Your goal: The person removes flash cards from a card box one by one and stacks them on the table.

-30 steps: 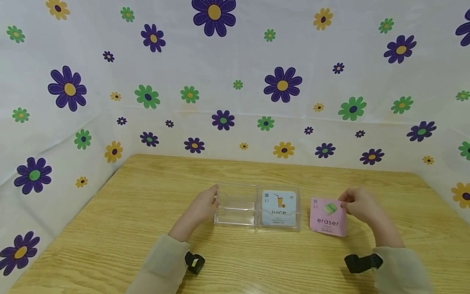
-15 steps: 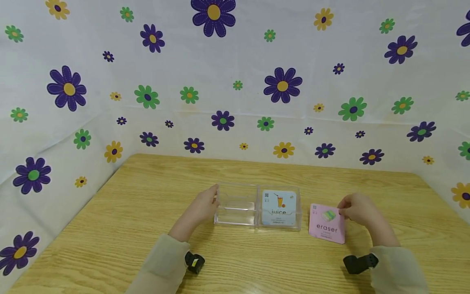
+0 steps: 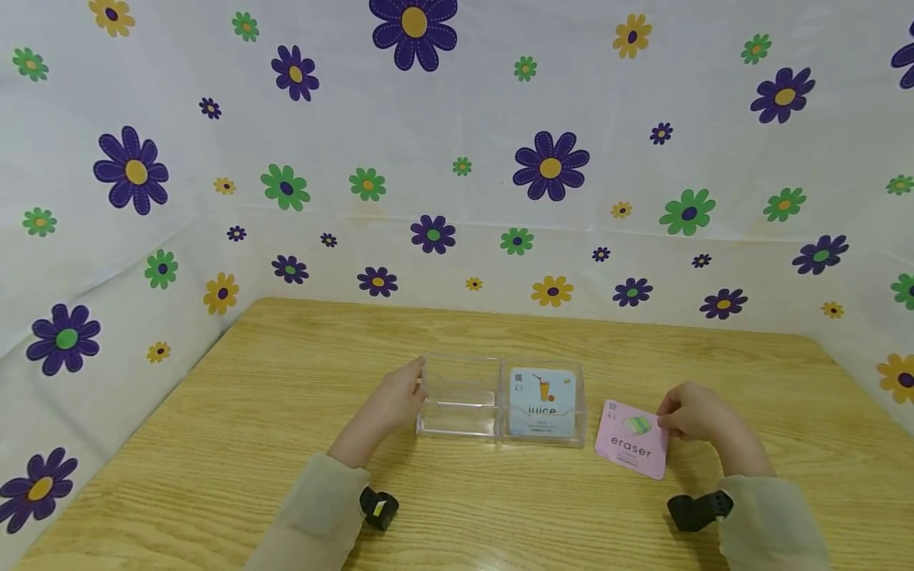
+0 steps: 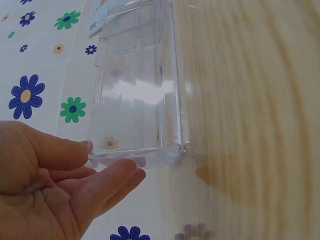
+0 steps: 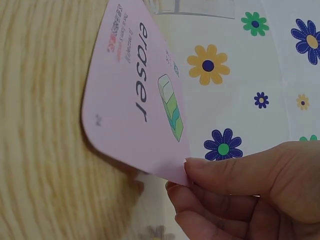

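Observation:
My right hand (image 3: 700, 412) pinches a pink flashcard (image 3: 631, 458) by its right edge, thumb on top and fingers underneath. The card reads "eraser" and carries a drawing of a green and white eraser; it is tilted in the right wrist view. To its left stands a clear plastic card holder (image 3: 460, 432) with two compartments. A light blue "juice" card (image 3: 543, 388) sits in the right compartment, while the left one holds nothing. My left hand (image 3: 389, 408) grips the holder's left end, with the thumb and fingers at its side wall in the left wrist view.
The wooden table (image 3: 321, 341) lies under everything. A white cloth (image 3: 457, 103) printed with purple, green and yellow flowers hangs behind the table and along its sides. Each wrist wears a black strap with a camera (image 3: 693, 511).
The pink card has come down toward me and slightly left, turning a little, with my right hand pinching it throughout. My left hand and the holder have stayed in place.

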The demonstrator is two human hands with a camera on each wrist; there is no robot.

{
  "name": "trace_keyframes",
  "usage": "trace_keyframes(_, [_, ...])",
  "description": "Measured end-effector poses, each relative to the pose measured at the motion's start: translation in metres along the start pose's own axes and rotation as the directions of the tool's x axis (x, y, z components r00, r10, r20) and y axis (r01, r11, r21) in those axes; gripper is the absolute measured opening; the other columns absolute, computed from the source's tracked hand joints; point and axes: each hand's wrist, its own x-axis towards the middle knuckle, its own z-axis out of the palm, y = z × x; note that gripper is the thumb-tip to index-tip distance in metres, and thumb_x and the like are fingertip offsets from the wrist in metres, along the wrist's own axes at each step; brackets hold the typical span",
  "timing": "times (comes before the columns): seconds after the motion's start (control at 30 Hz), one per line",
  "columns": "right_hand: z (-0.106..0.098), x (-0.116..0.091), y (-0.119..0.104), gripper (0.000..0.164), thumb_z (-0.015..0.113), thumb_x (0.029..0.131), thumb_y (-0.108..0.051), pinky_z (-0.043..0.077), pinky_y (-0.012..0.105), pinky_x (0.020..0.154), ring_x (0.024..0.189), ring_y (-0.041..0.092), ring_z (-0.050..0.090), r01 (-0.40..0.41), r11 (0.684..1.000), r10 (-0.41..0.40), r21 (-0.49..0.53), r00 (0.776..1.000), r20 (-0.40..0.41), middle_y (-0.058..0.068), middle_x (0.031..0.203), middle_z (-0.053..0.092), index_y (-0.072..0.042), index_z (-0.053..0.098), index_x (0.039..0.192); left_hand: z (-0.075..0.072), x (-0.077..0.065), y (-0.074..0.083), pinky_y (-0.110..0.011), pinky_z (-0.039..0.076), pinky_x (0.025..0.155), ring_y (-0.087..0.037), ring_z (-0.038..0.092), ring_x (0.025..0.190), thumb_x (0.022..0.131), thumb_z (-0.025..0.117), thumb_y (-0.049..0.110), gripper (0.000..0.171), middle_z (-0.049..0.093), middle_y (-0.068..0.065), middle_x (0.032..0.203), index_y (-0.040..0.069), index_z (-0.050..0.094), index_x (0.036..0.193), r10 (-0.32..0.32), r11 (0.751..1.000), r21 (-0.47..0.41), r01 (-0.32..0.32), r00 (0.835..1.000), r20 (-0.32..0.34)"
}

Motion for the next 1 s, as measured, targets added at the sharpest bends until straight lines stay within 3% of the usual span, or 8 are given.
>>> trace_keyframes(0.33, [0.0031, -0.0026, 0.0003, 0.004, 0.059, 0.080, 0.002, 0.042, 0.027, 0.055, 0.065, 0.019, 0.046, 0.023, 1.000, -0.023, -0.005, 1.000, 0.018, 0.007, 0.071, 0.051, 0.005, 0.059, 0.078, -0.0002, -0.0017, -0.0002, -0.044, 0.039, 0.087, -0.040, 0.044, 0.111, 0.092, 0.042, 0.000, 0.048, 0.037, -0.029, 0.128, -0.011, 0.022, 0.134, -0.005, 1.000, -0.003, 0.005, 1.000, 0.008])
trace_keyframes(0.67, [0.0057, -0.0035, 0.0019, 0.003, 0.060, 0.077, 0.005, 0.044, 0.027, 0.054, 0.061, 0.017, 0.047, 0.049, 0.999, -0.049, 0.014, 0.999, -0.014, 0.006, 0.068, 0.050, 0.006, 0.057, 0.076, 0.0009, -0.0019, -0.0012, -0.044, 0.039, 0.088, -0.040, 0.045, 0.110, 0.092, 0.042, 0.000, 0.048, 0.038, -0.029, 0.128, -0.011, 0.023, 0.134, -0.001, 1.000, 0.002, 0.001, 1.000, 0.000])
trace_keyframes(1.0, [0.0037, -0.0057, -0.0015, 0.014, 0.062, 0.078, -0.008, 0.041, 0.027, 0.053, 0.059, 0.017, 0.046, 0.036, 0.999, -0.037, -0.021, 0.999, -0.028, 0.005, 0.066, 0.049, 0.005, 0.056, 0.081, -0.0005, -0.0033, -0.0007, -0.045, 0.038, 0.089, -0.039, 0.043, 0.112, 0.092, 0.041, 0.001, 0.048, 0.036, -0.029, 0.130, -0.011, 0.022, 0.135, -0.002, 1.000, -0.005, 0.002, 1.000, 0.007])
